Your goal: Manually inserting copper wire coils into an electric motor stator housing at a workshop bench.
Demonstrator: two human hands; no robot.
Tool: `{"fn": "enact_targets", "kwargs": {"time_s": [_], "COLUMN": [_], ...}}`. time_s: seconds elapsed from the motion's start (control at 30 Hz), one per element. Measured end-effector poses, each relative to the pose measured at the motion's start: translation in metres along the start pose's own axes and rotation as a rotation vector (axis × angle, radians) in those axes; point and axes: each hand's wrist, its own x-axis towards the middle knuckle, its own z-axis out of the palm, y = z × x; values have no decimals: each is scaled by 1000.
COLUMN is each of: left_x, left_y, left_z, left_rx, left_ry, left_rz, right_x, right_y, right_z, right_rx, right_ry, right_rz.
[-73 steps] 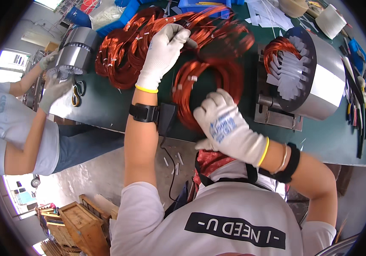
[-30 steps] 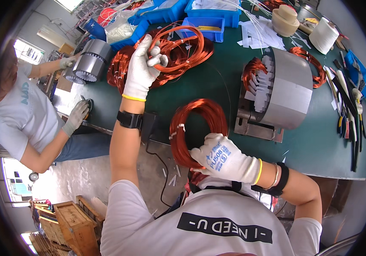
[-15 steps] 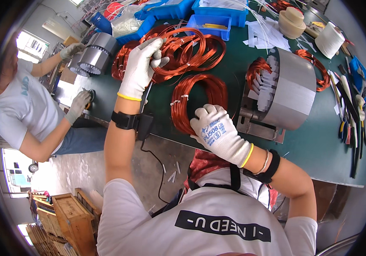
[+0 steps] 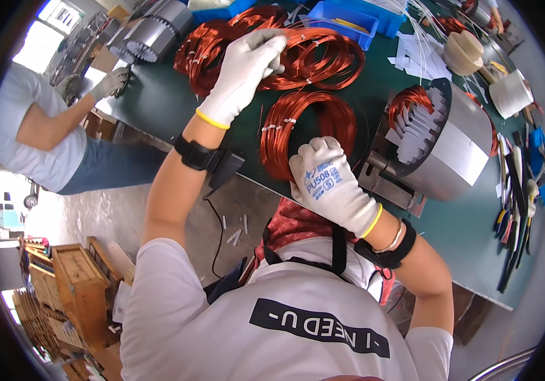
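My left hand [image 4: 242,71], in a white glove, reaches out and grips the edge of a pile of copper wire coils [image 4: 304,54] on the green table [image 4: 158,95]. My right hand [image 4: 326,181], also gloved, holds the near rim of a separate copper coil [image 4: 301,124] lying at the table's front edge. To the right of that coil stands a grey metal stator [image 4: 441,143] with copper windings and white paper strips in its slots.
A co-worker in a grey shirt [image 4: 27,127] sits at left, one gloved hand [image 4: 110,81] on another stator [image 4: 151,32]. Blue bins [image 4: 348,19], tape rolls [image 4: 507,92] and hand tools [image 4: 517,216] line the far and right sides. Wooden crates [image 4: 75,292] stand on the floor.
The single coil has been drawn away from the pile toward the table's front edge. My left hand stayed on the pile while my right hand shifted along the coil's near rim.
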Motion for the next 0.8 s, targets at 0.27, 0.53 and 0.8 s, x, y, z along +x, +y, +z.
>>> {"fn": "enact_targets", "kwargs": {"time_s": [0.27, 0.53, 0.8], "left_x": [22, 34, 19], "left_y": [-24, -32, -14], "left_z": [-6, -22, -40], "left_rx": [-456, -542, -445], "left_ry": [139, 248, 51], "left_rz": [-226, -319, -129], "right_x": [-7, -21, -18], "right_y": [11, -19, -15], "right_z": [-9, -23, -13], "right_rx": [147, 480, 316], "right_ry": [113, 37, -201], "right_rz": [-215, -246, -127]}}
